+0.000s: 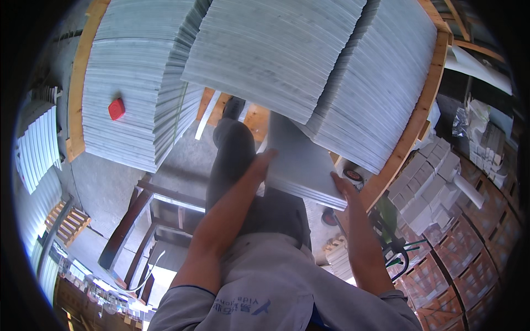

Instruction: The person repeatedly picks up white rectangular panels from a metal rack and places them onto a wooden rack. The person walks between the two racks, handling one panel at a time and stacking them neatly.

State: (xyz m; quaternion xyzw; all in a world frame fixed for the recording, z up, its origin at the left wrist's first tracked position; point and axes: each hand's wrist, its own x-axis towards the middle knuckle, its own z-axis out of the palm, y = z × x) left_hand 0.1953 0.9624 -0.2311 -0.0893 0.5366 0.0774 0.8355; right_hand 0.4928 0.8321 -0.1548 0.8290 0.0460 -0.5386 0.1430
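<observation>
A small stack of thin grey stone tiles (301, 160) is between my hands, tilted in front of my legs. My left hand (264, 164) grips its left edge. Along the right edge, near the near corner, the fingers of my right hand (344, 186) are closed on it. The far end of the stack reaches just under the packed rows of upright tiles (270, 49); whether it touches them I cannot tell. More rows (381, 83) stand to the right, and another block of tiles (124, 71) to the left.
Wooden rails (411, 127) border the tile rows. A small red object (116, 109) lies on the left block. A metal frame (130, 223) stands on the concrete floor (105, 179) at left. Wooden crates (458, 265) and white wrapped packages (425, 179) stand at right, beside a wheel (353, 175).
</observation>
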